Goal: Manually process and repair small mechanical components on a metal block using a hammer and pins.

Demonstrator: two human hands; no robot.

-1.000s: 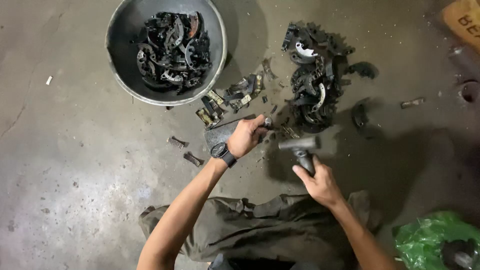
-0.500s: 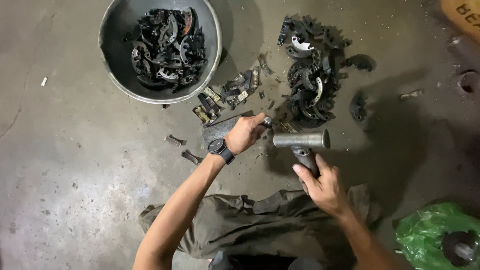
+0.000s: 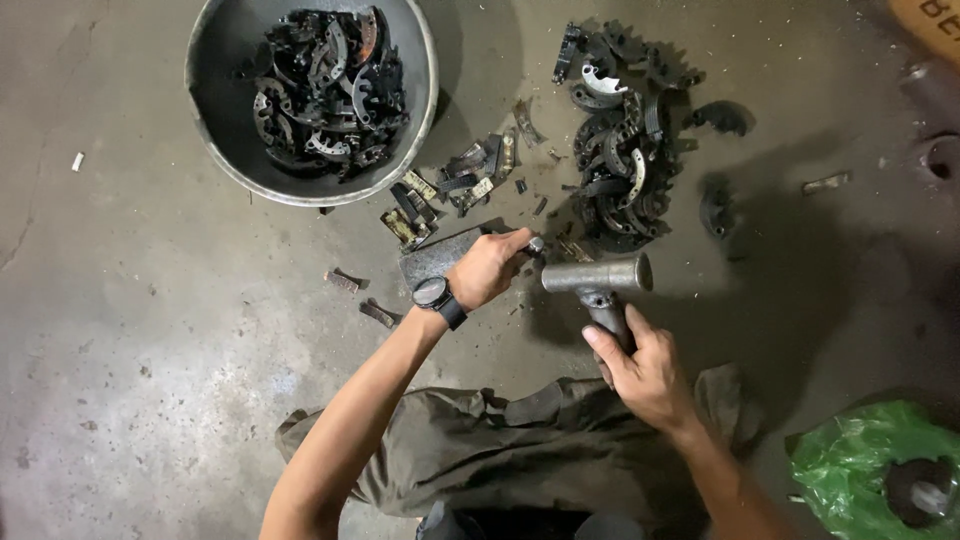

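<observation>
Your right hand (image 3: pixel 648 375) grips a hammer (image 3: pixel 600 280) of dull grey metal, its head smooth with a faint sheen. Under your left hand (image 3: pixel 490 268) lies a matt grey metal block (image 3: pixel 435 256). The curved parts in the pile (image 3: pixel 620 170) are dark, grimy metal, some rusty. The basin (image 3: pixel 215 150) is worn, matt metal. The floor (image 3: pixel 150 340) is rough, stained concrete. The green bag (image 3: pixel 850 465) is glossy plastic.

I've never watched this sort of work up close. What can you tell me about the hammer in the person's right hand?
The hammer looks like plain grey metal, dull and worn. Its head is a thick cylinder lying crosswise, flat faces pointing left and right. A short handle runs down from it into the right hand, which grips it near the lower end. The head hovers just right of the left hand, which holds a small piece on a metal block. Whether the head touches anything cannot be told.
</observation>
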